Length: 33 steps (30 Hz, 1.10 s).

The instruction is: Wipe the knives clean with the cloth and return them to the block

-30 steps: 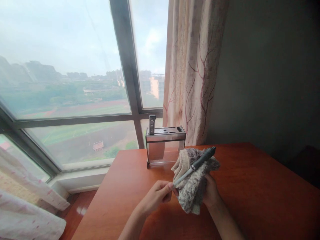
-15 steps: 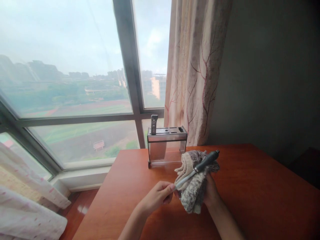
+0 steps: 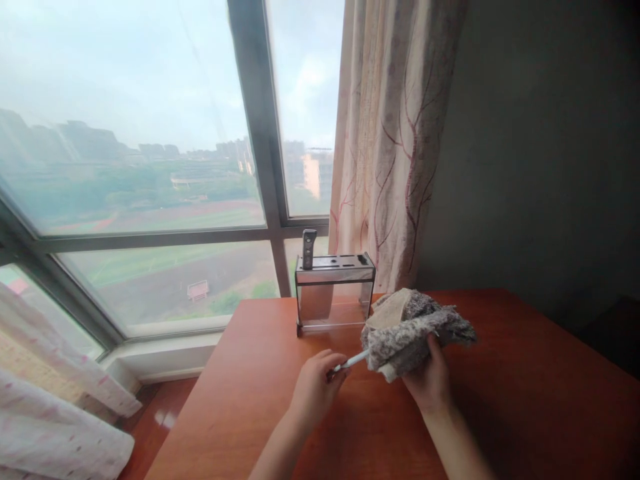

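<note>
My left hand (image 3: 317, 385) pinches the tip of a sharpening steel (image 3: 358, 360), whose pale rod points to the right. A fluffy grey-and-beige cloth (image 3: 407, 340) is folded over the rest of the steel and hides its black handle. From below and the right, my right hand (image 3: 431, 381) grips the cloth around the steel, thumb on top. Both hands are above the table. Just beyond them stands a clear-sided knife block (image 3: 336, 275) with a slotted metal top, holding a cleaver (image 3: 309, 250) whose dark handle sticks up at the left.
The reddish-brown wooden table (image 3: 240, 393) reaches back to a large window (image 3: 150, 237). A patterned curtain (image 3: 390, 147) hangs behind the knife block, and a pale curtain (image 3: 55, 413) is at the lower left. A dark wall (image 3: 540, 147) rises on the right.
The cloth has been folded over the steel, covering the handle that lay bare on top of it. My right hand has moved slightly up and right with the cloth; my left keeps the tip.
</note>
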{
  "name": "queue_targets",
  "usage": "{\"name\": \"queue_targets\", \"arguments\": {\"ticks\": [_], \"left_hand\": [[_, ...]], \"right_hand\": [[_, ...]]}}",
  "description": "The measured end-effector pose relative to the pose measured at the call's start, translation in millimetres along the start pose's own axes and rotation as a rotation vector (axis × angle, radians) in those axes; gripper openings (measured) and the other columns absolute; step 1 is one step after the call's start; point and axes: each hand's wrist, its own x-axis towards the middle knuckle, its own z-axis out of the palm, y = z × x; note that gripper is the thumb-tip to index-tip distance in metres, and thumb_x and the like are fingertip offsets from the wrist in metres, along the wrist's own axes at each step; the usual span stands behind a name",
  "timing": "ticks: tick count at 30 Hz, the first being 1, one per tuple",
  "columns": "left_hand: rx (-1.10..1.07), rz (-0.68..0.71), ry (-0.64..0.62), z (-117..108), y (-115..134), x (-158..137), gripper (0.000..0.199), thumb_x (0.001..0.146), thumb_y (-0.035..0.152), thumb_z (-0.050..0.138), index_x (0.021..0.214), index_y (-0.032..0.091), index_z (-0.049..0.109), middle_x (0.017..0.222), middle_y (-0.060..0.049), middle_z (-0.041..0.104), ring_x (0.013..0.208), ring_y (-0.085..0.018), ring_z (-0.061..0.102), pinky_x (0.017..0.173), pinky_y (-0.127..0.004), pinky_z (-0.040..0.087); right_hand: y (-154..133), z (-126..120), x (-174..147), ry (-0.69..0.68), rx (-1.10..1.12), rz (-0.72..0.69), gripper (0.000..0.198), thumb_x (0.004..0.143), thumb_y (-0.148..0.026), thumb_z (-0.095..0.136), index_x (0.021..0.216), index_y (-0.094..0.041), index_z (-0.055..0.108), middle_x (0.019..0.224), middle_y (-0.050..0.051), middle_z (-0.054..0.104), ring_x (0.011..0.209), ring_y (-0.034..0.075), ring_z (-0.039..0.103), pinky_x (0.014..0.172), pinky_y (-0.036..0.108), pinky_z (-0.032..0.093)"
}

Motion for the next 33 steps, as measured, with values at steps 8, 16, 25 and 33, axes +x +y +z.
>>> {"name": "queue_targets", "arguments": {"ticks": [8, 16, 25, 33], "left_hand": [[0.153, 0.026, 0.092, 6.1, -2.2, -5.0, 0.019, 0.087, 0.033, 0.052, 0.082, 0.024, 0.068, 0.076, -0.005, 0.061, 0.065, -0.018, 0.053, 0.060, -0.026, 0.032], [0.209, 0.006, 0.110, 6.1, -8.7, -4.8, 0.027, 0.088, 0.042, 0.051, 0.088, 0.022, 0.070, 0.075, -0.005, 0.066, 0.065, -0.018, 0.056, 0.060, -0.026, 0.034], [0.012, -0.043, -0.081, 1.7, -8.4, -0.7, 0.041, 0.091, 0.042, 0.043, 0.062, 0.017, 0.058, 0.054, 0.002, 0.052, 0.053, -0.012, 0.044, 0.053, -0.022, 0.029], [-0.173, -0.120, -0.145, 3.5, -15.5, 1.0, 0.045, 0.089, 0.047, 0.045, 0.062, 0.013, 0.058, 0.055, 0.002, 0.048, 0.054, -0.011, 0.041, 0.053, -0.022, 0.028]], "right_hand": [[12.9, 14.0, 0.1, 0.118, -0.160, -0.121, 0.054, 0.061, -0.033, 0.081, 0.112, -0.027, 0.063, 0.099, -0.004, 0.073, 0.098, 0.018, 0.064, 0.078, 0.026, 0.053], [14.6, 9.0, 2.3, 0.118, -0.169, -0.119, 0.051, 0.061, -0.032, 0.079, 0.110, -0.024, 0.064, 0.096, -0.002, 0.073, 0.094, 0.020, 0.065, 0.075, 0.028, 0.054], [11.6, -0.2, 1.8, 0.007, -0.078, -0.036, 0.052, 0.060, -0.031, 0.079, 0.109, -0.027, 0.064, 0.102, -0.001, 0.072, 0.098, 0.022, 0.064, 0.083, 0.035, 0.053], [16.0, -4.9, 6.7, -0.025, -0.106, -0.006, 0.051, 0.059, -0.032, 0.082, 0.107, -0.028, 0.065, 0.103, -0.002, 0.072, 0.101, 0.022, 0.063, 0.084, 0.033, 0.052]]}}
